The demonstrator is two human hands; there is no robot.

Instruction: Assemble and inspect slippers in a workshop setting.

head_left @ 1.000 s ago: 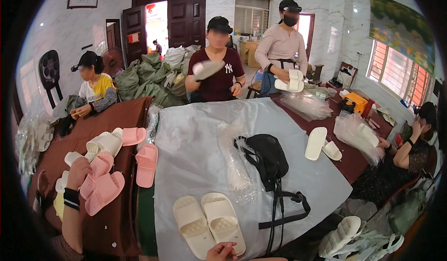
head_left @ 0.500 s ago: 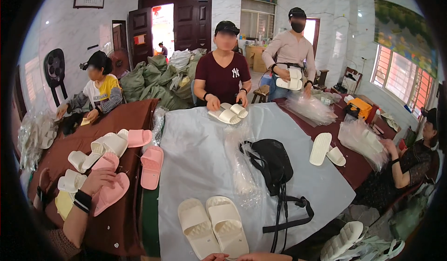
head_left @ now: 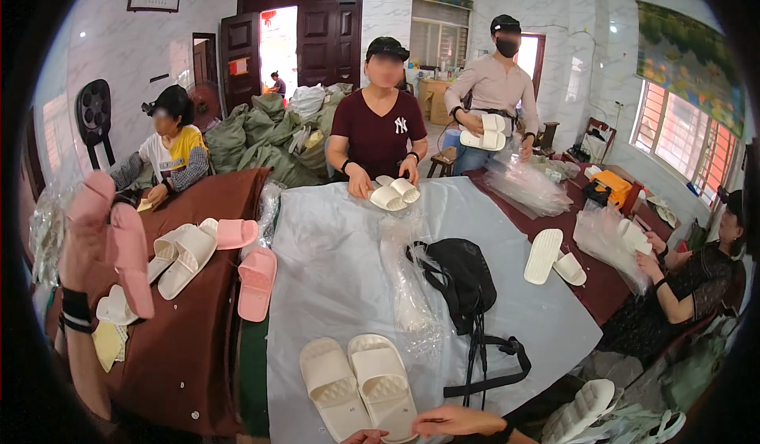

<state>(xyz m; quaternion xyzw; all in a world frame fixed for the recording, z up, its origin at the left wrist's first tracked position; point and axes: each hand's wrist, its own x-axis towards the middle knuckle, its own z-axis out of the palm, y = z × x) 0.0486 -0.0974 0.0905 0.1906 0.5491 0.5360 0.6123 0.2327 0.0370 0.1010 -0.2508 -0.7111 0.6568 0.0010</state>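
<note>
A pair of cream slide slippers lies on the grey sheet before me, heels toward me, with small round marks on the insoles. My left hand is at the bottom edge by the heels, only its fingertips showing, drawn together; what they hold, if anything, is hidden. My right hand, with a black band on the wrist, reaches in from the right. Its fingers are pinched together beside the right slipper's heel, and I cannot make out what is in them.
At left a co-worker's hand lifts pink slippers above a brown cloth holding other slippers. A black bag and clear plastic lie ahead. Across the table a co-worker handles cream slippers; others sit and stand around.
My right hand has come further into view, up and rightward beside the heel. The co-worker's hand at left has raised the pink slippers off the brown cloth.
</note>
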